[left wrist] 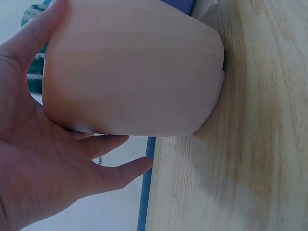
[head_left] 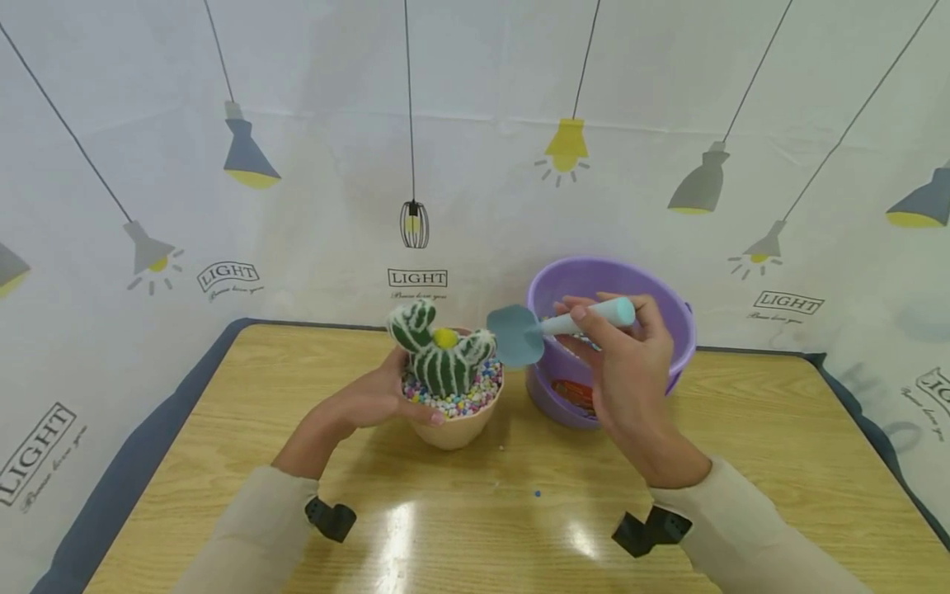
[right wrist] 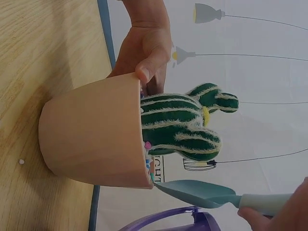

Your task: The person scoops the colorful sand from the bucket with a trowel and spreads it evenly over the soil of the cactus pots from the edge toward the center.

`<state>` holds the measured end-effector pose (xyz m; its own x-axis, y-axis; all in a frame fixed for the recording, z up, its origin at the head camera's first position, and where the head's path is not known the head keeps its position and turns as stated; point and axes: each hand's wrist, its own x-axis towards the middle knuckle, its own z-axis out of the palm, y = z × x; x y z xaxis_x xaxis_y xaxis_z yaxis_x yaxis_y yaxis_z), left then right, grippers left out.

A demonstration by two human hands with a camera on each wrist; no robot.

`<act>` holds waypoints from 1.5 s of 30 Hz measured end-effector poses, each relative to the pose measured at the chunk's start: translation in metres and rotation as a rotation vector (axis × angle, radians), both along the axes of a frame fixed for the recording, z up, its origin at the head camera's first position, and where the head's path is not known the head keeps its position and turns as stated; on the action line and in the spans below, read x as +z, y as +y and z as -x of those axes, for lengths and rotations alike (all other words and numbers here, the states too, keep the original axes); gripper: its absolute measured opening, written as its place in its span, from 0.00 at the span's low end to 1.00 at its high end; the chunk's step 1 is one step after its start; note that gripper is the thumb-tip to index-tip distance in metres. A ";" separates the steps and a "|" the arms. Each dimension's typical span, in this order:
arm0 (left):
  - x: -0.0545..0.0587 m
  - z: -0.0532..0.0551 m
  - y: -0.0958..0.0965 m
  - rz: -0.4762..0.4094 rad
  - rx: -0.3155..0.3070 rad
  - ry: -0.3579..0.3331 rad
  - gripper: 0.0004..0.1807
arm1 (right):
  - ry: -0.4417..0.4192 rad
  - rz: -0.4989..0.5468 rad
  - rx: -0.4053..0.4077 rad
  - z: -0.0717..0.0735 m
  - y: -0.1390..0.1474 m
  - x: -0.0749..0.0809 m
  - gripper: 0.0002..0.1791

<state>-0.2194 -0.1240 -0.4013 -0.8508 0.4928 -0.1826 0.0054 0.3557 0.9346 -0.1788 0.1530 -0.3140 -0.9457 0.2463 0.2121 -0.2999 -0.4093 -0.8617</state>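
A green toy-like cactus (head_left: 443, 369) with white fuzzy stripes and a yellow top stands in a peach flower pot (head_left: 454, 432) among multicoloured pebbles (head_left: 475, 399). My left hand (head_left: 376, 391) grips the pot's left side, thumb over the front rim. In my right hand (head_left: 631, 363) is a teal garden trowel (head_left: 517, 336), held by its pale handle. The blade's tip touches or nearly touches the pot's right rim, as the right wrist view shows. Whether pebbles lie on the blade is hard to tell.
Right of the pot stands a purple bucket (head_left: 552, 404), pebbles partly visible inside, below my right hand. A blue pebble (head_left: 538, 493) lies on the wooden table (head_left: 445, 511), and a white one (right wrist: 21, 161) lies near the pot. Behind is a lamp-printed cloth (head_left: 475, 181).
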 end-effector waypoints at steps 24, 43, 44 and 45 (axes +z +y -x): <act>0.004 -0.030 0.015 -0.068 0.150 0.212 0.58 | 0.151 0.211 -0.065 0.026 0.039 0.024 0.16; -0.006 -0.042 0.045 0.102 0.473 0.193 0.69 | 0.069 0.073 -0.230 0.059 0.082 0.011 0.20; -0.005 -0.040 0.044 0.072 0.456 0.200 0.68 | 0.053 0.066 -0.228 0.061 0.084 0.010 0.20; -0.005 -0.038 0.042 0.050 0.439 0.202 0.67 | 0.038 0.068 -0.221 0.064 0.085 0.009 0.20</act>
<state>-0.1809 -0.0819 -0.4059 -0.9972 0.0740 -0.0064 0.0245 0.4098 0.9119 -0.2425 0.2379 -0.3049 -0.8590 0.4611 0.2225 -0.4203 -0.3869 -0.8208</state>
